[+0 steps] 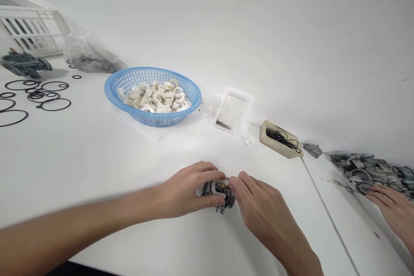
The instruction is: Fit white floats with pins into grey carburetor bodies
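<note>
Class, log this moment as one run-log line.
left hand: holding grey metal part | right hand: at same part's right side | beyond: blue basket with white pieces

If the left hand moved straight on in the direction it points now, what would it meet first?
Past the metal part the left hand holds, probably the right hand; depth is unclear.

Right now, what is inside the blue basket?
The blue basket holds a heap of white and cream pieces, many curved like open rings. The upper ones show; those underneath, and the basket's floor, are covered by the heap.
</note>
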`<action>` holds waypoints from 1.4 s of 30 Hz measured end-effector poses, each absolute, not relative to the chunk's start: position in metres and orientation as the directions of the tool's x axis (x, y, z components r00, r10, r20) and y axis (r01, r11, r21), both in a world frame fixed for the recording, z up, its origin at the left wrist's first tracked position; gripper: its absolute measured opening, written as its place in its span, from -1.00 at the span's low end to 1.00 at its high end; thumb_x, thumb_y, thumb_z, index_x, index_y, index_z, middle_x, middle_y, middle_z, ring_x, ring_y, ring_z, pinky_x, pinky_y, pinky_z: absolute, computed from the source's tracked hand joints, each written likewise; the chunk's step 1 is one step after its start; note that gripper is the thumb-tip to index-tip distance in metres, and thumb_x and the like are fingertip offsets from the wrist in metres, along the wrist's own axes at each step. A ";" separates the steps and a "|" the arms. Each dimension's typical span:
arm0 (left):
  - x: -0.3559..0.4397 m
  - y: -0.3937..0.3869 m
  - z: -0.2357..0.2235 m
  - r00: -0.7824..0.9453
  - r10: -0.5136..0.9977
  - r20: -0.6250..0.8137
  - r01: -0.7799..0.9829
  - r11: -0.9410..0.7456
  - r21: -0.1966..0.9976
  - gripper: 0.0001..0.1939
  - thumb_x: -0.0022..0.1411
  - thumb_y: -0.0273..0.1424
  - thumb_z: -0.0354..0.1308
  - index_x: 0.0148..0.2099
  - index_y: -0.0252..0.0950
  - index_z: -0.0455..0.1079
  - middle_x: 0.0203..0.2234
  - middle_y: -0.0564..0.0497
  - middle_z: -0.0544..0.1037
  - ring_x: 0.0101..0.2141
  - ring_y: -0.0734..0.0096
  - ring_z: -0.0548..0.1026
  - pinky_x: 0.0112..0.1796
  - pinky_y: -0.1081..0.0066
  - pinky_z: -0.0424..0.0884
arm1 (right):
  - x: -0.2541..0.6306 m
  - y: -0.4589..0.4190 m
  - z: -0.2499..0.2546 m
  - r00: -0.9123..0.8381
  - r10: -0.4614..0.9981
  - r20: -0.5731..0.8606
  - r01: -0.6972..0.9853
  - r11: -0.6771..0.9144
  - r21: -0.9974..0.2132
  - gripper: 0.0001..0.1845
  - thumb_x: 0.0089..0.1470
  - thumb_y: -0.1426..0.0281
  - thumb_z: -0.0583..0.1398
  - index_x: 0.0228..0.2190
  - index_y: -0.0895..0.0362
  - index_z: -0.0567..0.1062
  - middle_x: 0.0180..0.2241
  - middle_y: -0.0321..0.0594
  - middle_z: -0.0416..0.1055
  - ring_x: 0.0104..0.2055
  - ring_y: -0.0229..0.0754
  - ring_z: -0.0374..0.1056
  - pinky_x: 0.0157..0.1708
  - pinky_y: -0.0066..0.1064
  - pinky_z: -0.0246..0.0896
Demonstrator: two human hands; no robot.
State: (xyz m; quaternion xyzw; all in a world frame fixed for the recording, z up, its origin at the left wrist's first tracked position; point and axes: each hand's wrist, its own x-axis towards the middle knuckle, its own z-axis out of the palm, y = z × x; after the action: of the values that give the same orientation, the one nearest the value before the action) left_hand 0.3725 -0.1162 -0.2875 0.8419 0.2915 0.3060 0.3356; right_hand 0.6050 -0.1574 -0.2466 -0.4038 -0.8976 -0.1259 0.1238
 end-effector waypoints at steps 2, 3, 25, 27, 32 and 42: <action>0.372 -0.116 -0.288 0.638 0.695 0.331 0.273 -0.607 0.747 -0.67 0.40 -0.27 0.33 0.17 -0.17 0.51 -0.03 -0.09 0.59 0.00 0.14 0.55 0.00 0.24 0.53 | 0.604 -0.157 -0.249 -0.646 0.697 0.311 0.753 0.650 0.106 -0.67 0.28 0.71 -0.07 -0.29 0.11 0.34 -0.42 -0.28 0.26 -0.52 -0.22 0.13 -0.52 -0.35 -0.12; 0.372 -0.116 -0.288 0.636 0.696 0.334 0.271 -0.606 0.747 -0.66 0.40 -0.27 0.33 0.17 -0.17 0.51 -0.03 -0.08 0.59 0.00 0.14 0.55 0.01 0.24 0.53 | 0.604 -0.156 -0.250 -0.647 0.699 0.304 0.752 0.652 0.101 -0.68 0.29 0.71 -0.07 -0.30 0.11 0.34 -0.42 -0.28 0.26 -0.52 -0.22 0.13 -0.52 -0.35 -0.12; 0.371 -0.120 -0.295 0.611 0.682 0.403 0.319 -0.677 0.663 -0.63 0.44 -0.22 0.29 0.22 -0.16 0.45 0.02 -0.11 0.55 -0.03 0.16 0.56 -0.05 0.26 0.55 | 0.617 -0.148 -0.240 -0.456 0.887 0.069 0.772 0.433 -0.465 -0.78 0.54 0.35 -0.09 -0.23 0.00 0.23 -0.37 -0.38 0.24 -0.49 -0.20 0.05 -0.47 -0.33 -0.07; 0.370 -0.121 -0.295 0.594 0.659 0.461 0.323 -0.721 0.614 -0.64 0.46 -0.22 0.26 0.22 -0.17 0.43 0.05 -0.13 0.54 0.00 0.15 0.55 -0.04 0.25 0.54 | 0.619 -0.146 -0.241 -0.429 0.902 0.057 0.733 0.384 -0.561 -0.77 0.55 0.30 -0.09 -0.22 -0.01 0.25 -0.37 -0.38 0.24 -0.45 -0.19 0.08 -0.42 -0.34 -0.03; 0.370 -0.122 -0.292 0.567 0.535 0.626 0.330 -0.844 0.422 -0.65 0.51 -0.25 0.22 0.24 -0.22 0.35 0.03 -0.17 0.59 0.04 0.10 0.55 0.04 0.15 0.49 | 0.624 -0.141 -0.246 -0.413 0.910 0.028 0.590 0.290 -0.753 -0.71 0.57 0.21 -0.06 -0.24 0.01 0.27 -0.39 -0.37 0.17 -0.41 -0.18 0.03 -0.39 -0.33 -0.03; 0.370 -0.125 -0.291 0.567 0.433 0.701 0.339 -0.898 0.281 -0.57 0.53 -0.34 0.20 0.35 -0.23 0.26 0.00 -0.15 0.62 0.00 0.17 0.60 0.01 0.18 0.51 | 0.626 -0.139 -0.246 -0.464 0.885 0.022 0.440 0.252 -0.862 -0.64 0.56 0.12 -0.03 -0.25 0.04 0.32 -0.46 -0.40 0.11 -0.44 -0.22 -0.01 -0.43 -0.35 -0.04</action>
State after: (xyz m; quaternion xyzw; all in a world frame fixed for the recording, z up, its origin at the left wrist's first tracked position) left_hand 0.3700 -0.1247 -0.2911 0.8832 0.2187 0.4109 0.0573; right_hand 0.6256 -0.1393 -0.2465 -0.4444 -0.7455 0.4199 0.2653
